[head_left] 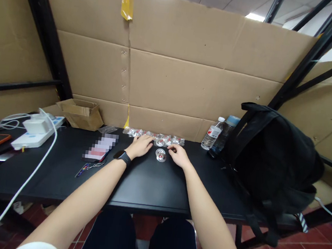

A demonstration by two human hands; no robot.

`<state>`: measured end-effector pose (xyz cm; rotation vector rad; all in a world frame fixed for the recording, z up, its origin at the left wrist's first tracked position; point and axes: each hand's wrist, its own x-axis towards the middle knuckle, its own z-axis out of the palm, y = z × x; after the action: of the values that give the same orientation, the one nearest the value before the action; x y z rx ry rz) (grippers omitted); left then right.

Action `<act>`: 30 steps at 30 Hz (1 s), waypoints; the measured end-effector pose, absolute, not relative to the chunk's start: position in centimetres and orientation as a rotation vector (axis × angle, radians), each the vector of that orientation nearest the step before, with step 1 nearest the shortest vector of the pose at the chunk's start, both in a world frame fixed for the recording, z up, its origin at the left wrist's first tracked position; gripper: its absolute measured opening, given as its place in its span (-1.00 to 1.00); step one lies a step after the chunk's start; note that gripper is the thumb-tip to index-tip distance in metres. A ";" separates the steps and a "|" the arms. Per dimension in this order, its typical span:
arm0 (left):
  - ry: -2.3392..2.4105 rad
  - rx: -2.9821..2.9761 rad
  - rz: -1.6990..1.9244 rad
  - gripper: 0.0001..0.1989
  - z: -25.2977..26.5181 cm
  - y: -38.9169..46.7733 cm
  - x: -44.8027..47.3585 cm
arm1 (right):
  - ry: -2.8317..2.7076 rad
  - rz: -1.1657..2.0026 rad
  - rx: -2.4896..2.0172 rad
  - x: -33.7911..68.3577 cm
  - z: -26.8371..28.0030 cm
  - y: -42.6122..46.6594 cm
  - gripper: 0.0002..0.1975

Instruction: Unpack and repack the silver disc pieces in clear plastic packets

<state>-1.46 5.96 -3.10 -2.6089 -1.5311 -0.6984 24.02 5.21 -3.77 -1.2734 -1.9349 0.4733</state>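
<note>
Small clear-wrapped round pieces with red marks point(160, 142) lie in a row along the back of the black table point(153, 187). Two shiny round discs point(161, 155) sit in front of that row, overlapping, one with a red mark at its middle. My left hand point(141, 145), below a black wristwatch point(122, 157), rests palm down with fingers stretched toward the row; its fingertips reach the wrapped pieces. Just right of the discs is my right hand point(178, 156), its fingers curled together. Whatever those fingers hold, if anything, is too small to make out.
Left of my arm lie a phone point(101, 147) and a keychain point(84, 169). Farther left are a white power strip point(35, 137), cables and a cardboard box point(81, 114). To the right stand a water bottle point(213, 134) and a black backpack point(272, 164). Cardboard walls point(173, 81) enclose the table.
</note>
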 end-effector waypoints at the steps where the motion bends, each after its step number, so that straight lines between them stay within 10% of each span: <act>1: -1.495 -2.663 -0.684 -0.55 -3.4 5.9 -0.8 | -1.974 0.438 -1.268 24.0 -3.7 5.1 -0.79; 10: -1.600 -2.732 -0.575 -0.20 -4.7 6.2 -0.2 | -2.288 0.425 -1.281 22.9 -3.2 3.3 -0.49; 30: -1.579 -2.504 -0.587 -0.74 -3.4 5.5 -1.2 | -2.136 0.244 -1.648 25.1 -2.7 4.1 -0.76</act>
<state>-1.18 5.46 -3.35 -2.5040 -1.5791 -0.5874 25.05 4.07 -2.69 -1.6475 -2.1363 0.2437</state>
